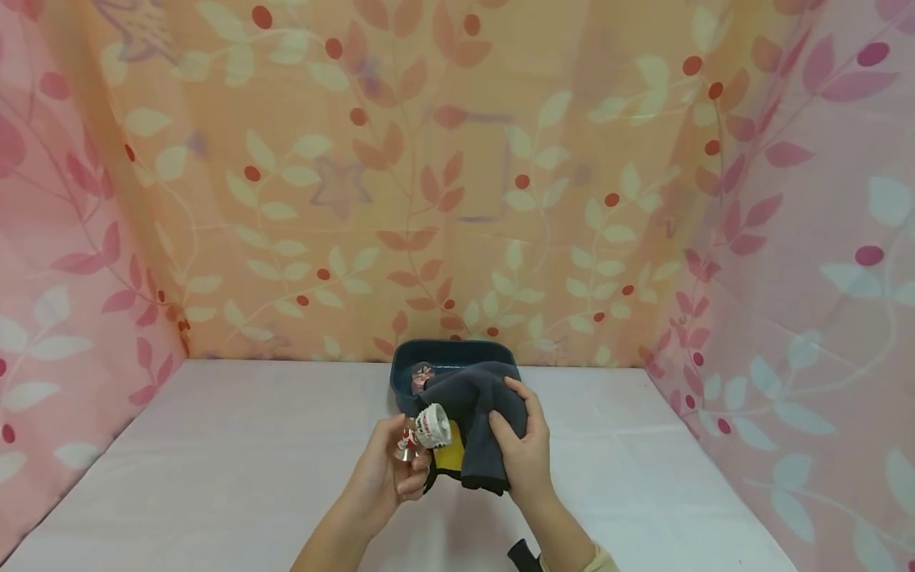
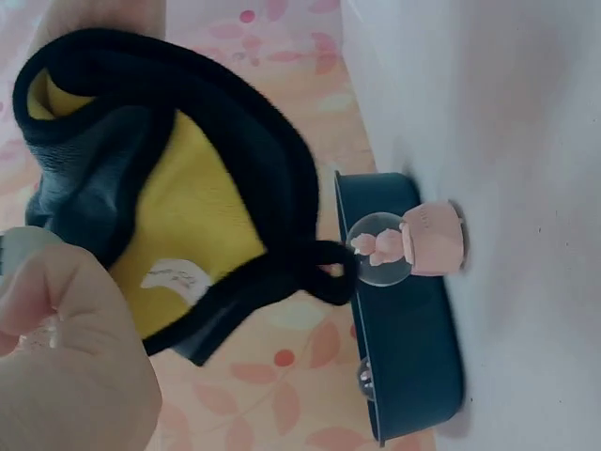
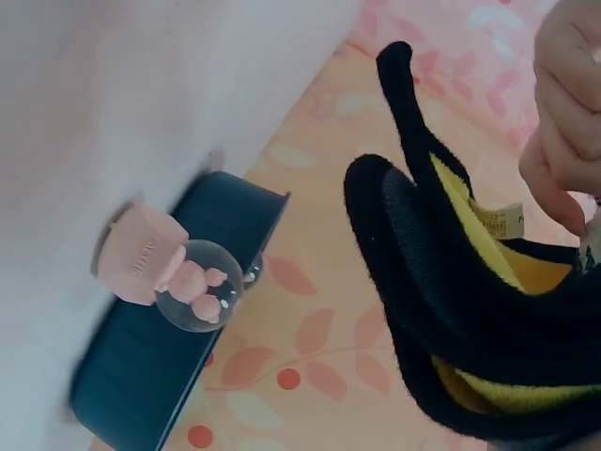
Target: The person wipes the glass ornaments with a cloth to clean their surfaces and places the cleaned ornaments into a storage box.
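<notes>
My left hand (image 1: pixel 386 465) grips a small snow globe (image 1: pixel 432 427) with a white, printed base. The globe is tilted, its base up toward the cloth and its clear dome in my fingers. My right hand (image 1: pixel 525 449) holds a thick cloth (image 1: pixel 482 397), dark grey outside and yellow inside, with black edging and a loop. The cloth hangs folded beside the snow globe, yellow side toward it; whether they touch I cannot tell. In the left wrist view, my left hand (image 2: pixel 80 348) hides most of the globe.
Behind the cloth, a dark blue bin (image 1: pixel 407 349) stands by the patterned back curtain. A pink-based snow globe (image 2: pixel 437 240) stands on the white table just in front of it. Another clear globe (image 1: pixel 422 377) shows at the bin's left side. Floral curtains flank the table.
</notes>
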Demonstrator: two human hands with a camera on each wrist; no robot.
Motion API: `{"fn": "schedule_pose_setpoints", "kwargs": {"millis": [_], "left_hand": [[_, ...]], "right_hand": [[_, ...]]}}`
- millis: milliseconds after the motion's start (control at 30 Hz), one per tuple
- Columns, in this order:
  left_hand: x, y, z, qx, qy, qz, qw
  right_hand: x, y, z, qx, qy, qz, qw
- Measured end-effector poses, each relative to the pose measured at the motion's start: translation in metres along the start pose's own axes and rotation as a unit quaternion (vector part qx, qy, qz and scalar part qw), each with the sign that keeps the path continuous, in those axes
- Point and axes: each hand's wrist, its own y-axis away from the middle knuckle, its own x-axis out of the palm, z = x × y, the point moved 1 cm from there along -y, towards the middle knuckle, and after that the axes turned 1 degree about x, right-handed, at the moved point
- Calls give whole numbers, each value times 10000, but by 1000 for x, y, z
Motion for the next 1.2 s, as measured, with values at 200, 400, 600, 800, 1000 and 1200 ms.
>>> {"fn": "schedule_pose_setpoints", "kwargs": {"millis": [200,400,600,800,1000,1200], "left_hand": [[-4,3,-1,39,334,515,9981],[-4,1,0,-46,385,508,9980],[0,-1,1,-159,184,402,9989],[0,-1,2,-173,48,360,9992],[0,0,5,-150,312,229,9991],[-2,0,-3,193,192,-164,9995]], "right_hand": [[1,-2,8,-47,-623,-41,9980],[7,1,11,-510,-647,1125,9902],[14,1,4,-133,-467,2079,9769],[20,-2,-1,342,-540,1909,9795],[22,-5,-5,772,-763,1537,9821],[17,-8,-4,1284,-849,1006,9830]]}}
